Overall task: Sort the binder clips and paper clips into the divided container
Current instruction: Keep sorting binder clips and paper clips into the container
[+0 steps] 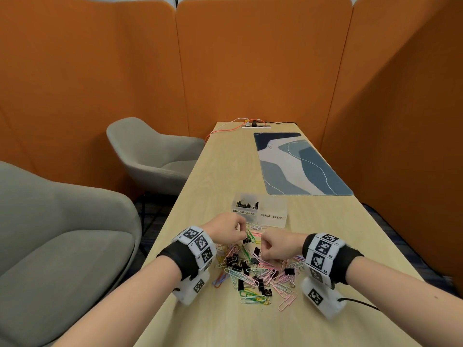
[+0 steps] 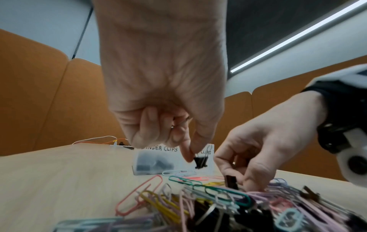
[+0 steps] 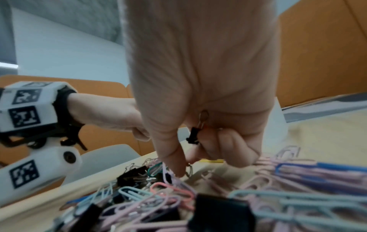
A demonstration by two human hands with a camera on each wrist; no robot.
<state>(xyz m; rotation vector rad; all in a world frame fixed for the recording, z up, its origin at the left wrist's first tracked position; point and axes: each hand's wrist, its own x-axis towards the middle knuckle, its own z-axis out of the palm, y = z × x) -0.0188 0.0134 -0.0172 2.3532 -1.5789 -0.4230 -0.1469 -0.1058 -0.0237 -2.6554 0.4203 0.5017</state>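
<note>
A mixed pile of coloured paper clips and black binder clips lies on the wooden table in front of the divided container. Its left compartment, labelled BINDER CLIPS, holds several black clips; inside the PAPER CLIPS side I see none. My left hand hovers over the pile's far edge, and its forefinger and thumb pinch a small black binder clip. My right hand is curled over the pile's middle. It holds another black binder clip against its palm while the forefinger tip touches the clips below.
A blue patterned desk mat lies beyond the container on the right. A power socket with orange and black cables sits at the table's far end. Two grey chairs stand to the left of the table, and orange partitions enclose the space.
</note>
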